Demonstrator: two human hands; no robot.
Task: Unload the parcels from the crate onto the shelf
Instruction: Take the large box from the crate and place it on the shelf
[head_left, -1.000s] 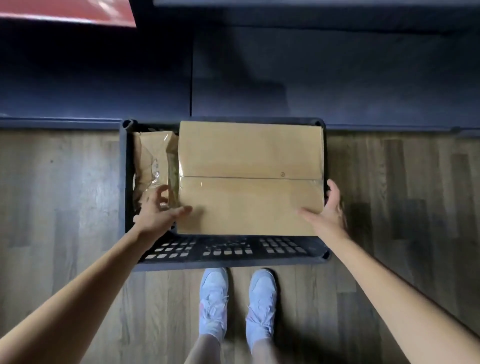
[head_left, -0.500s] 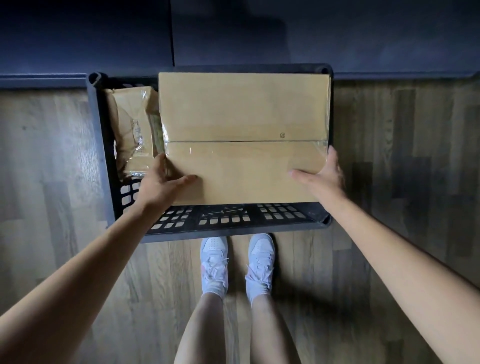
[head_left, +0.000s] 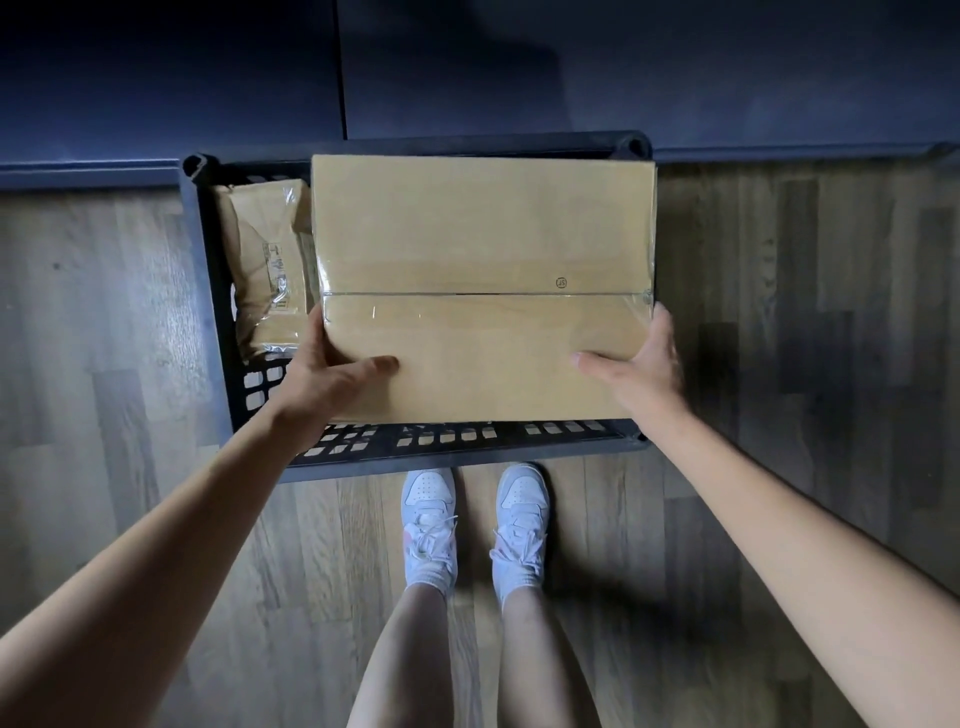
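A large flat cardboard box (head_left: 483, 286), taped along its seam, lies over the right and middle of a dark plastic crate (head_left: 208, 291) on the floor. My left hand (head_left: 327, 374) grips the box's near left corner, thumb on top and fingers under the edge. On the near right corner my right hand (head_left: 644, 364) holds the box the same way. A smaller brown parcel (head_left: 267, 270) wrapped in clear film lies in the crate's left side, beside the box.
The crate stands on a wooden floor (head_left: 104, 338) against a dark blue shelf front (head_left: 467, 67) at the top of view. My feet in white sneakers (head_left: 431, 519) stand just before the crate's near wall.
My hands went from touching the box's near corners to gripping them. The box now looks larger and closer, seemingly raised a little from the crate. The view has tilted down towards my legs.
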